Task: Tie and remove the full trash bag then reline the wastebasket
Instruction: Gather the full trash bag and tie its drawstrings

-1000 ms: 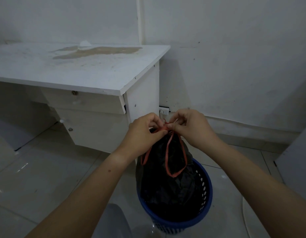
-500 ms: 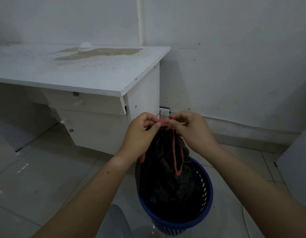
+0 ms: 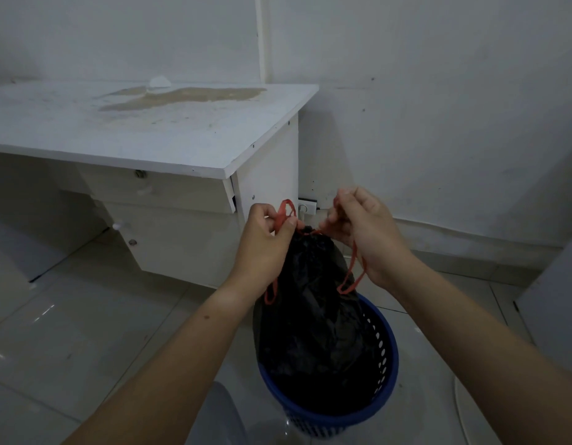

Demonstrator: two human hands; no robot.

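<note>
A full black trash bag (image 3: 310, 303) stands in a blue perforated wastebasket (image 3: 386, 358) on the floor, its neck gathered at the top. A red drawstring (image 3: 351, 274) runs from the neck out to both sides. My left hand (image 3: 265, 248) pinches one red loop that sticks up above its fingers, and a second loop hangs below its wrist. My right hand (image 3: 365, 232) grips the other strand, whose loop dangles under it. The two hands sit apart on either side of the bag's neck.
A worn white desk (image 3: 143, 130) with a stained top stands to the left, its side panel just behind the bag. A wall socket (image 3: 307, 207) sits low on the white wall. Glossy floor tiles (image 3: 63, 332) spread left; a white panel (image 3: 557, 300) is at the right edge.
My hands were together at the bag's neck and have drawn apart sideways, pulling the red drawstring out taut. A loop now sticks up from my left hand.
</note>
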